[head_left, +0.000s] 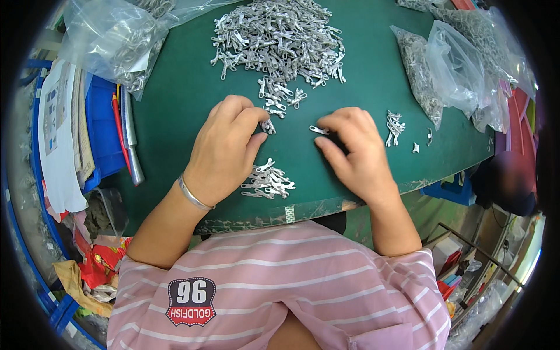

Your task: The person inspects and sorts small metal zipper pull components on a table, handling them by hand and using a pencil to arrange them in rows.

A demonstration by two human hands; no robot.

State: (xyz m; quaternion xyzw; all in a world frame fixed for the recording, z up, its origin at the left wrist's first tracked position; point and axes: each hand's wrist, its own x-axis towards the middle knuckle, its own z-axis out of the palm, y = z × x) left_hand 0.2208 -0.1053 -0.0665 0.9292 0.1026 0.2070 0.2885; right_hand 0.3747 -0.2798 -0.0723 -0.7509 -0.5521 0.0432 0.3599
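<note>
Silver metal zipper pulls lie on a green tabletop in front of me. A large heap of zipper pulls (280, 41) is at the far middle, with a thin trail running toward my hands. My left hand (224, 146) has thumb and index finger closed around a few zipper pulls (268, 126) at the trail's near end. To the right, my right hand (356, 151) holds a single zipper pull (318, 129) at its curled fingertips, the thumb a little apart below. Beside my left wrist sits a small pile of zipper pulls (269, 181).
Another small cluster of pulls (395, 128) lies right of my right hand, near two loose bits. Clear plastic bags of metal parts stand at the far left (125, 46) and far right (455, 70). A blue tray (108, 128) with pens borders the table's left side.
</note>
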